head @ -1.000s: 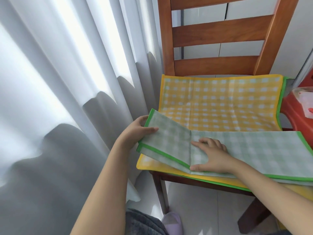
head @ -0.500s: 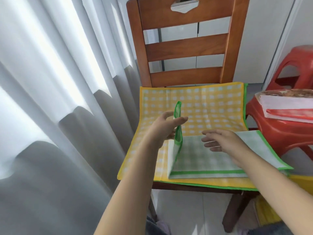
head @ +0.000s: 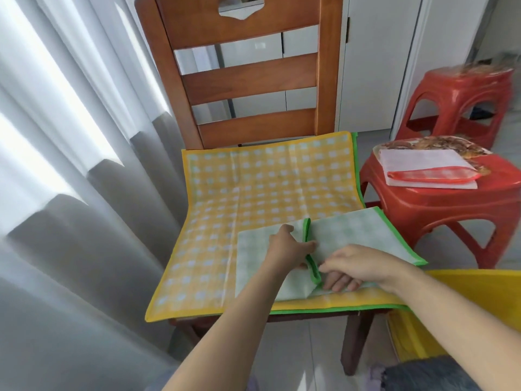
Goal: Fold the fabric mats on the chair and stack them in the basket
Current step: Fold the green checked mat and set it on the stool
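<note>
On chair seat [head: 197, 324], 5 o'clock corner: my left hand [head: 287, 249] pinches green mat [head: 352, 235] flap edge; right hand [head: 355, 266] fingers loosely curled, pressing mat, gripping nothing.

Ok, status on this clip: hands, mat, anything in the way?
Left hand grips the folded-over flap of the green mat. Right hand presses the mat down. Yellow mat flat underneath on the chair. Nothing blocking.

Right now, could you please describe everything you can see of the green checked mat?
The green checked mat is thin, pale green-and-white fabric with bright green edging. It lies partly folded on the yellow checked mat at the chair's front, its left flap turned over toward the middle. The left hand holds that flap's edge; the right hand rests beside the fold.
</note>
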Demonstrator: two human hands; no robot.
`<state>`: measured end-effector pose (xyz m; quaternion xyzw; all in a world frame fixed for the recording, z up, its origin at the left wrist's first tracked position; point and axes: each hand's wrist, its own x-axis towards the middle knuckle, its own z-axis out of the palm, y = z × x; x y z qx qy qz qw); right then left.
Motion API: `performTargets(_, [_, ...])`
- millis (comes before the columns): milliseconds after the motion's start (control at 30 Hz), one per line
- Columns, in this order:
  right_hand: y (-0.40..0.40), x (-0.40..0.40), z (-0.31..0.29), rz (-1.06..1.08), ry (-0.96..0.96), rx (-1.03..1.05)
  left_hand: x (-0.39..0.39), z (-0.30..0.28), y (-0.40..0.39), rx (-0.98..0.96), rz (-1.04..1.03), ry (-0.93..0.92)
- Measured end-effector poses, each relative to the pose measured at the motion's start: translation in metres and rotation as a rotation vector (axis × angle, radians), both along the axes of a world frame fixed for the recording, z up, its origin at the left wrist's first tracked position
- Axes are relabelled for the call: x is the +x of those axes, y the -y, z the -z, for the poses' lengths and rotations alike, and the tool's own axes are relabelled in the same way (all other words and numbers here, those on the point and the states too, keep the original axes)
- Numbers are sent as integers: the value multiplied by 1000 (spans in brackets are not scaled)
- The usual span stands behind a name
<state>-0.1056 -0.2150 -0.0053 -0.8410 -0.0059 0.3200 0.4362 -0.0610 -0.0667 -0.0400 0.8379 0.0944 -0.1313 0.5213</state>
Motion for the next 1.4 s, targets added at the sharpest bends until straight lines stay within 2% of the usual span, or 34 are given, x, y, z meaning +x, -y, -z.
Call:
performTargets(133, [-3,-6,6,-14,94,-119,5,3,3,129,36,-2])
performTargets(333, [-14,-9,26,32,312,-360,22,10,-10,583,123,329])
performTargets(433, [-15,-9,29,28,326,-378,32,13,-19,681,216,346])
performTargets(600, [-17,-6,30,11,344,-410,45,6,-31,679,185,270])
performTargets(800, [-14,20,22,169,513,-426,42,-12,-59,336,-148,240])
performTargets(900, [-13,49,27,284,604,-355,27,-9,-72,423,-188,184])
performTargets(967, [-16,63,32,324,592,-286,16,-2,-77,477,-165,175])
performTargets(1067, [-23,71,35,362,508,-233,1,4,-79,409,-172,156])
performTargets(1400, [-28,57,36,321,469,-347,-23,6,-79,460,-133,143])
